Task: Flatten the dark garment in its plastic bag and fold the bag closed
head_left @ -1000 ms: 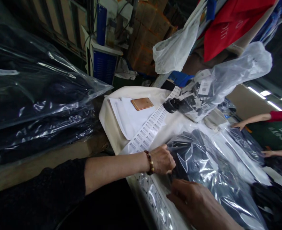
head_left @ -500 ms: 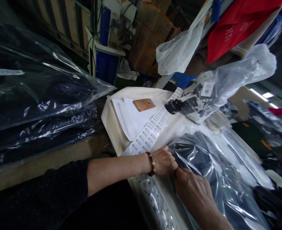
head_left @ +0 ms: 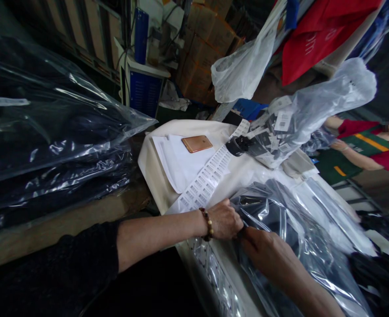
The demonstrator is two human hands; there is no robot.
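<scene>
A clear plastic bag (head_left: 316, 246) with a dark, folded garment inside lies across the table in front of me. My left hand (head_left: 225, 220), with a beaded bracelet at the wrist, is closed on the near left edge of this bag. Right beside it, my right hand (head_left: 262, 248) pinches the same edge, its fingertips close to the left knuckles and partly hidden. A strip of barcode stickers (head_left: 205, 182) runs under the left hand's side of the table, just beyond the wrist.
On the pale table cover (head_left: 154, 171) lie white paper (head_left: 171, 165), a gold phone (head_left: 197, 143), a black roll (head_left: 236, 146) and a clear bag of tags (head_left: 280, 123). Bagged dark garments (head_left: 49, 132) are stacked at left. A co-worker (head_left: 362, 149) stands at right.
My right hand has turned at the wrist, its forearm now lying further right. My left hand keeps its grip. The co-worker has come further into view at the right.
</scene>
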